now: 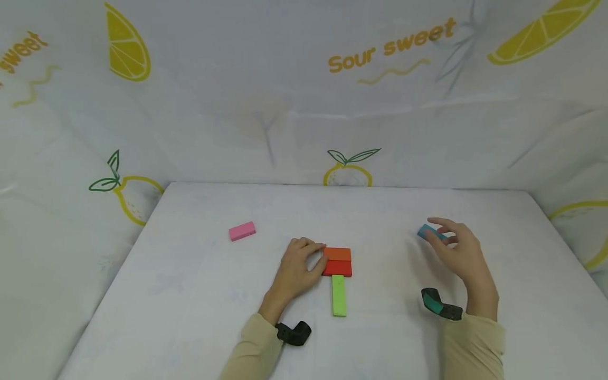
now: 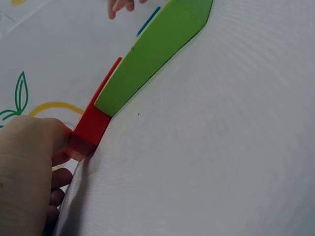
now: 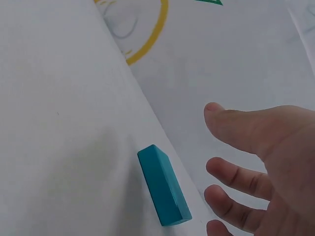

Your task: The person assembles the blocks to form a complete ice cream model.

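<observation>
My left hand (image 1: 296, 264) curls its thumb and index finger about the left ends of an orange block (image 1: 338, 254) and a red block (image 1: 338, 268), which lie flat side by side. In the left wrist view the thumb sits at the end of the red block (image 2: 91, 129). A light green block (image 1: 339, 295) extends from the red one toward the near side, forming a T. On the right, my right hand (image 1: 458, 250) hovers around a blue block (image 1: 423, 230). The right wrist view has the blue block (image 3: 164, 187) apart from its spread thumb and fingers.
A pink block (image 1: 242, 231) lies at the back left of the white table (image 1: 190, 295). Behind the table hangs a white cloth (image 1: 214, 105) printed with lemons and lettering. Each wrist wears a black strap-on camera, such as the left one (image 1: 296, 334).
</observation>
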Demonstrator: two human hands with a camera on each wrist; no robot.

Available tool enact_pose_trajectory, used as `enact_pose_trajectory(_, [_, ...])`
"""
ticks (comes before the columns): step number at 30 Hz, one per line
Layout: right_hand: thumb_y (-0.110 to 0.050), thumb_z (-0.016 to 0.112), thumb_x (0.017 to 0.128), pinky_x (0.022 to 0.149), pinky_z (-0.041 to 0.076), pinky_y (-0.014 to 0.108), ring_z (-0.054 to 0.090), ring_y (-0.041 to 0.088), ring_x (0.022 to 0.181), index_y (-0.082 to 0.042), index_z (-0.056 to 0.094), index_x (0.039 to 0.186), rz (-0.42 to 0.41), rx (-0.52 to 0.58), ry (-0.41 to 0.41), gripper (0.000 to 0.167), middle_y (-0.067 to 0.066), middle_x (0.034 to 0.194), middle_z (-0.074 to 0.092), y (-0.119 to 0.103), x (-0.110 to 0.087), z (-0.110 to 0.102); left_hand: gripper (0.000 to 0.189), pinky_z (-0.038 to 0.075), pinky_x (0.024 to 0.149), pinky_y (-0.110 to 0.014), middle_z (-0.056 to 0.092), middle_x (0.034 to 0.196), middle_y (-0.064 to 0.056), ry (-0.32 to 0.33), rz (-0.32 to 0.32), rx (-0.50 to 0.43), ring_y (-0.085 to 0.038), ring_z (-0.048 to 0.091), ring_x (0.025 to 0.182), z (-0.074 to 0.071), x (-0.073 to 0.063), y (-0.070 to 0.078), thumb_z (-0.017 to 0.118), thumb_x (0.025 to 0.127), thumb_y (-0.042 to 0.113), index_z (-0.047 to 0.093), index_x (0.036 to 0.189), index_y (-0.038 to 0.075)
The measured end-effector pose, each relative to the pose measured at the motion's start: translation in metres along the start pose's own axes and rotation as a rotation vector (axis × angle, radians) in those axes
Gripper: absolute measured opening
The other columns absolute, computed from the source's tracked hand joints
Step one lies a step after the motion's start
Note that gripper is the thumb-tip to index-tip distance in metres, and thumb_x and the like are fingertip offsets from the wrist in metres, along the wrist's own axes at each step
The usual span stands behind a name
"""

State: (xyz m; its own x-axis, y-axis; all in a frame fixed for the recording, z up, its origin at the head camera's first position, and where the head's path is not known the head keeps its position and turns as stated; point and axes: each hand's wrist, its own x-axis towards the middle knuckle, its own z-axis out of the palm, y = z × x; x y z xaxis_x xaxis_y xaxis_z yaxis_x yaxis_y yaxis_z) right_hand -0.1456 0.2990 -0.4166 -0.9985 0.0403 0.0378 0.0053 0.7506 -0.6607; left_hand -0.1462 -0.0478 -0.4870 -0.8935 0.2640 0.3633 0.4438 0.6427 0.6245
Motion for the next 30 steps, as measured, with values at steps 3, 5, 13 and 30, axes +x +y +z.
enact_pose_trajectory(3, [-0.032,0.055,0.104,0.074,0.051,0.044,0.056,0.052,0.109,-0.003,0.054,0.145,0.017,-0.006,0.016,0.050,0.033,0.130,0.051,0.006,-0.003,-0.001,0.027,0.051,0.087,-0.032,0.071,0.101,-0.001,-0.001,0.002,-0.004,-0.017,0.058,0.097,0.001,0.000,-0.001,0.070,0.093,0.023,0.077,0.116,0.011])
enact_pose_trajectory(5, [-0.030,0.055,0.104,0.079,0.051,0.057,0.055,0.055,0.110,-0.001,0.053,0.145,0.025,-0.010,0.030,0.050,0.036,0.132,0.049,0.009,-0.004,0.000,0.026,0.051,0.087,-0.032,0.071,0.101,-0.002,0.000,0.007,-0.007,-0.017,0.058,0.098,0.001,0.000,0.000,0.070,0.093,0.022,0.077,0.116,0.011])
enact_pose_trajectory(13, [-0.024,0.057,0.103,0.088,0.039,0.066,0.048,0.056,0.112,0.004,0.055,0.140,0.044,-0.069,0.070,0.047,0.043,0.132,0.044,0.018,-0.006,0.005,0.027,0.051,0.088,-0.032,0.071,0.101,-0.003,-0.006,0.010,-0.015,-0.018,0.058,0.098,-0.001,0.000,0.001,0.069,0.094,0.022,0.077,0.116,0.010])
enact_pose_trajectory(30, [-0.026,0.055,0.102,0.079,0.042,0.059,0.038,0.055,0.114,0.002,0.041,0.150,0.255,-0.093,-0.016,0.057,0.044,0.138,0.035,0.022,-0.001,0.016,0.027,0.051,0.088,-0.032,0.070,0.102,-0.002,-0.010,-0.001,-0.016,-0.018,0.058,0.099,-0.002,0.000,0.001,0.069,0.094,0.024,0.076,0.117,0.010])
